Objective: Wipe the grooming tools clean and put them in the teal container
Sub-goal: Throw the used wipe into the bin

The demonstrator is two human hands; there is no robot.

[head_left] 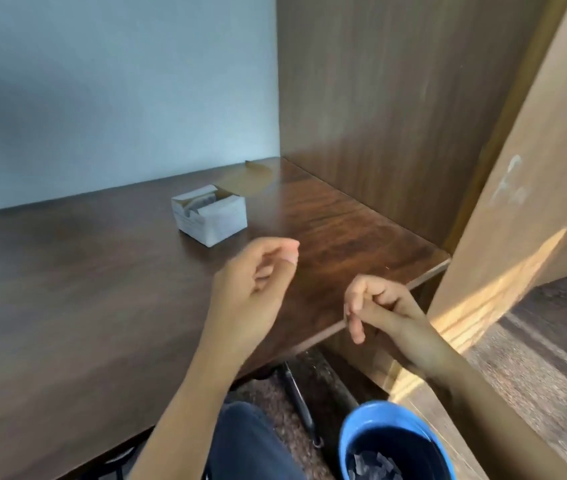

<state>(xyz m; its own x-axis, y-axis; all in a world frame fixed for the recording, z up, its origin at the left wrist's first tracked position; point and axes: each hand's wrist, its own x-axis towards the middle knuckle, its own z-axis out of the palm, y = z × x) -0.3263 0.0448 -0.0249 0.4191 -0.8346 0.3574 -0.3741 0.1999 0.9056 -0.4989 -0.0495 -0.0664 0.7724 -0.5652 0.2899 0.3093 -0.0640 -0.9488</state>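
1. Left hand: over the table's near edge, thumb and forefinger tips together — whether they pinch anything cannot be told.
2. Right hand: at the near right corner, loosely curled, empty.
3. Blue-teal container: below the near edge, off the table — a tool dropped blind could miss it.
4. White box: mid-table; a hasty reach could knock it.

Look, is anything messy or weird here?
Nothing is spilled or broken. The small white box sits crooked on the wooden table, its top flaps open. A thin dark thing shows below the table's edge; it is too blurry to name. The blue container holds crumpled grey bits.
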